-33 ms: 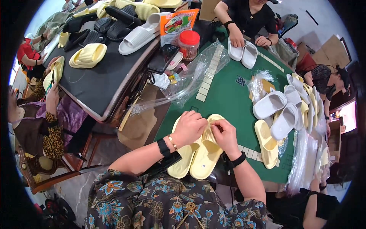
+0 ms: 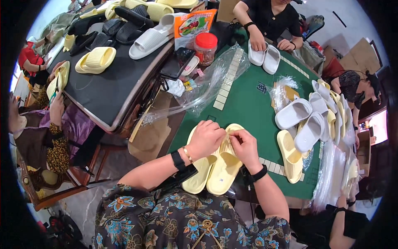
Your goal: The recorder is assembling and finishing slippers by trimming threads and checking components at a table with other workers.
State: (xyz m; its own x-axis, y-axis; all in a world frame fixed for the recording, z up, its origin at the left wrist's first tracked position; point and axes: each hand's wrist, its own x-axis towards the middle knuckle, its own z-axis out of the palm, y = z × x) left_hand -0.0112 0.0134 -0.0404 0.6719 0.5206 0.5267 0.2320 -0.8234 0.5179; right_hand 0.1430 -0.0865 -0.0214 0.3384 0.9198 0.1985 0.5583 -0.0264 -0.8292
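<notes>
A pair of pale yellow slippers [image 2: 221,178] lies side by side at the table's near edge, toes pointing away from me. My left hand [image 2: 206,139] is over the left slipper's strap, its fingertips pinched together by the inner edges. Beside it, my right hand [image 2: 244,147] rests at the right slipper's strap, thumb and forefinger closed. The two sets of fingertips nearly meet above the right slipper's toe end. Whatever they pinch is too small to make out. Both hands partly hide the straps.
Grey and yellow slippers [image 2: 309,124] are heaped at right, near clear plastic bags [image 2: 327,178]. Clear thin strands [image 2: 284,89] lie mid-table. Across it, a person holds grey slippers [image 2: 271,60]. A red-lidded jar [image 2: 206,49] stands at the back; a dark table [image 2: 107,91] bears more slippers.
</notes>
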